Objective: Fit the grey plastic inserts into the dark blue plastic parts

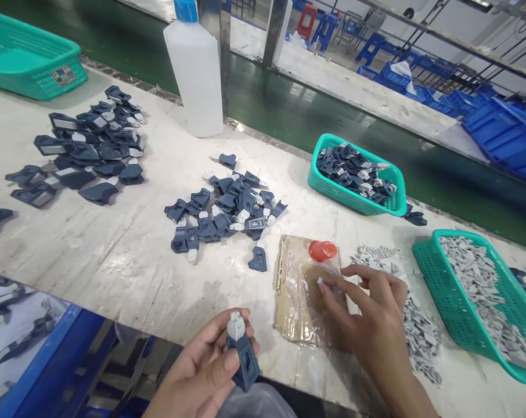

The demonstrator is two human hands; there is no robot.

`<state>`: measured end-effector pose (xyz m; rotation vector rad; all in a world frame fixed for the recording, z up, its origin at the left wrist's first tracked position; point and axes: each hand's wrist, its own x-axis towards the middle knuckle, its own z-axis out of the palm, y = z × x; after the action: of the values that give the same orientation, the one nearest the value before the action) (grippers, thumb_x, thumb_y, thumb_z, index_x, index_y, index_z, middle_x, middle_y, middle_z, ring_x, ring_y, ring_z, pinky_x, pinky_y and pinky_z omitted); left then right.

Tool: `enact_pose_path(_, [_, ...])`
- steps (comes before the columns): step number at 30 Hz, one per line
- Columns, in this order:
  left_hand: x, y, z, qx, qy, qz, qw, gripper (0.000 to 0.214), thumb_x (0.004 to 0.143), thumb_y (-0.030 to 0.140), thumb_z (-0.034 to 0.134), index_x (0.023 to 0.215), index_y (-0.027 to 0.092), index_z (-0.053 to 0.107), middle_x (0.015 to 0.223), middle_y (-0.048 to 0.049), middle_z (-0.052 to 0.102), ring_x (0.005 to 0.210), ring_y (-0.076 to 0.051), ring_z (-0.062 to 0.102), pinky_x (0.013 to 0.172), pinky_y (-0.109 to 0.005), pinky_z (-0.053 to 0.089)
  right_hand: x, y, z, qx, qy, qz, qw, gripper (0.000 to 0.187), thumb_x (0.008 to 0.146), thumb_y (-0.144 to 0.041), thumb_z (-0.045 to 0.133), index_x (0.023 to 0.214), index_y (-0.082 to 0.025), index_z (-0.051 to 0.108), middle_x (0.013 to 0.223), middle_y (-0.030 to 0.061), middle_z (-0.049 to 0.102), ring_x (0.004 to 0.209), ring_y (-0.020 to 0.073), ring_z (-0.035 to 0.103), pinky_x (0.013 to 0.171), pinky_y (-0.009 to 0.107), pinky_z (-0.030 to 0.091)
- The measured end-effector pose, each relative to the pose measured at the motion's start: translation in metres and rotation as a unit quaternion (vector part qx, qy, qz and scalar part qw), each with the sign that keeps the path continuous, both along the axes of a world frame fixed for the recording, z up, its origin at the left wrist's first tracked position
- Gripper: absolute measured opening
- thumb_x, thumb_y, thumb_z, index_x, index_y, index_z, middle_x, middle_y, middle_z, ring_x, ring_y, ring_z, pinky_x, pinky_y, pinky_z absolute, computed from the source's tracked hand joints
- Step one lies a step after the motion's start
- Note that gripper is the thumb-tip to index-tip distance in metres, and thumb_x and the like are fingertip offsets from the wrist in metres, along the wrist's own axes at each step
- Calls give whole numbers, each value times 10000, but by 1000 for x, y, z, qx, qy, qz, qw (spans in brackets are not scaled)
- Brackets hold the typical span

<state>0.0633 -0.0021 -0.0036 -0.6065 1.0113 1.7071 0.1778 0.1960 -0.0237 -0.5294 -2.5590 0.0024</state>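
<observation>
Left hand [202, 366] grips a blue part [244, 357] at the table's [128, 261] near edge; right hand [371, 316] pinches a grey piece [320, 281] over cardboard [298, 313].

Worn whitish surface [128, 261], loaded with parts.
Beyond left hand [206, 366]: two heaps of dark blue parts [228, 212], [89, 148], white bottle [195, 69] behind. Under right hand [371, 325]: taped cardboard [293, 296] with red cap [322, 251]. Right of it: loose grey pieces [420, 337], teal baskets [437, 278], [328, 186]. Far left: another teal basket [28, 64].
</observation>
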Motion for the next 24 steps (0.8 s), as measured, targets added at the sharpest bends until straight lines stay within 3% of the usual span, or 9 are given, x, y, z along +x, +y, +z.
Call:
enact_pose_path(12, [-3, 1, -13, 68, -8, -3, 998, 354, 469, 230, 890, 801, 246, 768, 697, 29, 742, 703, -131, 692, 640, -180, 538, -11, 4, 4, 3, 5, 17, 1000, 36, 785, -184, 638, 817, -198, 644, 970, 72, 544, 872, 200, 418, 752, 367, 372])
enact_pose_path(18, [-5, 4, -12, 95, -29, -11, 995, 310, 512, 201, 873, 797, 262, 765, 721, 29, 761, 752, -153, 712, 754, -224, 556, -3, -2, 20, 12, 42, 7, 999, 85, 785, -171, 645, 866, -196, 633, 919, 60, 538, 792, 167, 466, 730, 360, 337])
enact_pose_path(24, [4, 8, -15, 68, 66, -28, 995, 246, 552, 269, 854, 771, 261, 744, 743, 23, 739, 869, -189, 683, 797, -271, 510, 3, -10, 11, 3, 5, 12, 1000, 42, 803, -217, 624, 839, -198, 620, 938, 74, 536, 828, 198, 458, 743, 380, 340])
